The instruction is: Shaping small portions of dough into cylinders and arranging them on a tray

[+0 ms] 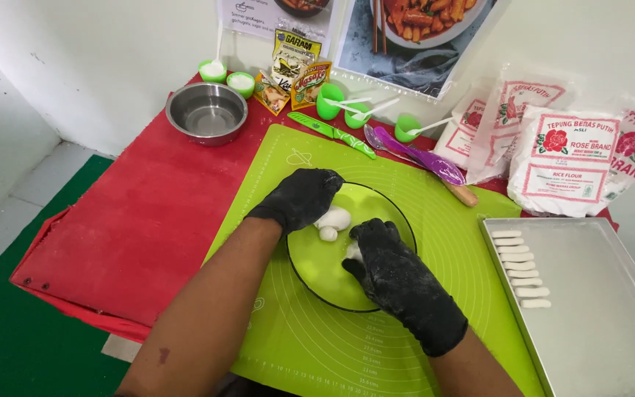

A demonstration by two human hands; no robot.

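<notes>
Dough is the thing in hand here, seen from the head camera looking down on a green mat (435,242) spread over a red table (141,220).

A glass plate (317,283) lies in the middle of the mat. On it, toward the far side, rests a white dough lump (334,217) with a small dough ball (328,234) just beside it, on the near side. The left hand (301,197), in a black glove, is curled over the lump from the left and touches it — the fingers are bent, not flat, but how firmly they grip I cannot tell. The right hand (391,268), also gloved and dusty with flour, is nearly closed on a small white dough piece (353,252) at its fingertips.

The lump lies with its long axis roughly left to right, between the two hands; the left hand is the nearer one.

To the right a metal tray (597,323) carries a row of white dough sticks (521,268). Behind the mat are a steel bowl (206,112), a green knife (331,134), a purple spatula (420,156) and flour bags (564,162).
</notes>
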